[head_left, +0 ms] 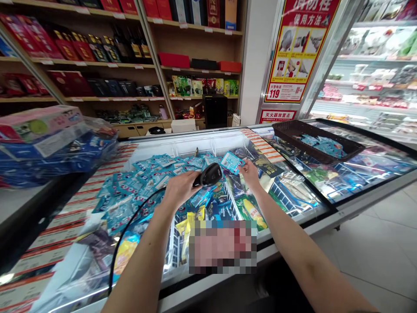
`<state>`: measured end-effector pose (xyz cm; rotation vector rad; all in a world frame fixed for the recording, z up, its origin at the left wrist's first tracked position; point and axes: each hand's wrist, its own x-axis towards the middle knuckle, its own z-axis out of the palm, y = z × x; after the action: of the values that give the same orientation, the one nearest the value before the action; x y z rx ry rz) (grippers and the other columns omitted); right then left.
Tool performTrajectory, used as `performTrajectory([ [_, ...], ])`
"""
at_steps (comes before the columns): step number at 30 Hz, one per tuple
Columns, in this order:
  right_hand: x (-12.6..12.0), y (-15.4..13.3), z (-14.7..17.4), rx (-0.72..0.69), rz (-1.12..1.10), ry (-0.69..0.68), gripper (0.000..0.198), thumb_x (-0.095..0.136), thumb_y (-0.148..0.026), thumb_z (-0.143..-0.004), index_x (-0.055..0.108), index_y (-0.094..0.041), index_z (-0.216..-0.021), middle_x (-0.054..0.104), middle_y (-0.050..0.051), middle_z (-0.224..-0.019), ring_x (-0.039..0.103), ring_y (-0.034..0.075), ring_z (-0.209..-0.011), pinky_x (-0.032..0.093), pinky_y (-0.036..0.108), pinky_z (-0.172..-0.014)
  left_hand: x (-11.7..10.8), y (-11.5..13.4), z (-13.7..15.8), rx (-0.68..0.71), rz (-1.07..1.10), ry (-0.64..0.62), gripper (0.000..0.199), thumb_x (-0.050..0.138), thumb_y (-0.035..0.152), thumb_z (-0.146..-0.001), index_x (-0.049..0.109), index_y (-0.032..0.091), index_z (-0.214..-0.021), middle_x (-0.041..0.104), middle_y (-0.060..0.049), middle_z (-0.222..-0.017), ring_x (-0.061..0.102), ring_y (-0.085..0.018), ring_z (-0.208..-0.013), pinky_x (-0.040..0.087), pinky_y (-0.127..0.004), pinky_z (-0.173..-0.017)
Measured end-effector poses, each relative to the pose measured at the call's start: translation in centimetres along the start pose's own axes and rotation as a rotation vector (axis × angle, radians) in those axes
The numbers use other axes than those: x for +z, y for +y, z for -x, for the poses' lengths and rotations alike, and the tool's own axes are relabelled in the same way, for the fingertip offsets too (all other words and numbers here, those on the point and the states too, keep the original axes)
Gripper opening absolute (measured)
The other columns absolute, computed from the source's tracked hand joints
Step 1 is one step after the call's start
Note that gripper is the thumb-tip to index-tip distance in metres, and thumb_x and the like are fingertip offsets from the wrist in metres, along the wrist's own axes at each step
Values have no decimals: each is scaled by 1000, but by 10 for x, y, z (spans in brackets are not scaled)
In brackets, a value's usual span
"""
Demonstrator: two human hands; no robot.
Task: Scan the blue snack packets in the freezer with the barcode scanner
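My left hand is closed round the handle of a black barcode scanner, whose cord runs back along my forearm. The scanner's head points toward a blue packet, pinched at its right edge by my right hand. A pale label panel shows on the packet's upper face. Many similar blue packets lie spread in a heap to the left, over the chest freezer. Below my hands, yellow packets and dark blue ones sit in white wire baskets.
A brown plastic basket holding several blue packets rests on the freezer at right. Bagged boxes stand at left. Strips of price labels line the freezer glass. Shelves of boxes and bottles rise behind, with a lit display fridge at right.
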<state>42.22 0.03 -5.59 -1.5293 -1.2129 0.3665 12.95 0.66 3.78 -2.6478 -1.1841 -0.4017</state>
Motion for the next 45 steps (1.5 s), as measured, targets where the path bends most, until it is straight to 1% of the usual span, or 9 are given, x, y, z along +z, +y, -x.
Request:
performTrajectory([
  [7, 1, 0, 0, -9, -53, -8, 31, 54, -40, -80, 51, -21, -104, 68, 0, -80, 65, 18, -70, 52, 32, -67, 1, 4, -4, -16, -7, 14, 32, 48, 40, -86, 57, 26, -114, 67, -3, -105, 63, -21, -89, 38, -25, -58],
  [14, 1, -4, 3, -58, -106, -10, 29, 53, -39, -80, 49, -22, -102, 67, 1, -80, 65, 18, -68, 51, 31, -65, 5, 9, -4, -11, 14, 24, 32, 50, 40, -85, 58, 26, -113, 67, -4, -102, 63, -21, -87, 41, -27, -62],
  [21, 0, -8, 4, -83, -59, 7, 26, 54, -38, -80, 51, -21, -100, 67, 1, -77, 65, 18, -66, 49, 30, -63, 6, 14, -4, -5, 17, 17, 29, 52, 37, -84, 57, 25, -111, 66, -5, -99, 62, -22, -89, 43, -28, -65],
  [29, -1, -7, 3, -39, 13, -15, 30, 52, -41, -81, 51, -22, -105, 69, 2, -83, 65, 19, -72, 50, 32, -69, 9, 14, -5, 3, -2, 7, 30, 51, 38, -85, 56, 24, -111, 66, -5, -100, 62, -23, -87, 43, -29, -64],
  [31, -1, -6, 3, -38, -22, 19, 32, 52, -41, -81, 50, -21, -106, 67, 2, -80, 65, 19, -72, 50, 31, -68, 9, 15, -4, 1, -8, 6, 31, 50, 37, -85, 55, 25, -113, 66, -5, -101, 62, -23, -89, 43, -29, -65],
  [35, -4, -7, 6, 34, -71, 188, 41, 44, -41, -85, 42, -18, -119, 62, 2, -79, 64, 18, -69, 49, 30, -64, 10, 15, -1, 13, -16, 34, 33, 49, 38, -86, 55, 24, -115, 65, -6, -101, 62, -24, -90, 43, -29, -64],
  [38, -12, -12, 6, 73, 59, 258, 43, 42, -35, -86, 40, -17, -125, 61, 3, -81, 63, 20, -69, 48, 32, -67, 13, 12, -1, -5, -11, 82, 35, 47, 38, -87, 55, 24, -117, 65, -7, -101, 62, -25, -90, 42, -30, -63],
  [41, -25, -15, 2, 64, 285, 306, 41, 45, -29, -83, 46, -16, -122, 62, 6, -81, 61, 25, -81, 45, 37, -77, 17, 8, -1, -26, -17, 120, 33, 46, 37, -87, 56, 24, -116, 65, -8, -99, 62, -25, -90, 42, -30, -64],
  [45, -37, -10, -5, 79, 373, 307, 39, 44, -26, -83, 47, -14, -120, 64, 10, -87, 59, 26, -86, 43, 38, -81, 19, 6, -2, -36, -22, 157, 33, 46, 35, -87, 57, 25, -116, 66, -7, -98, 62, -25, -89, 41, -30, -64],
])
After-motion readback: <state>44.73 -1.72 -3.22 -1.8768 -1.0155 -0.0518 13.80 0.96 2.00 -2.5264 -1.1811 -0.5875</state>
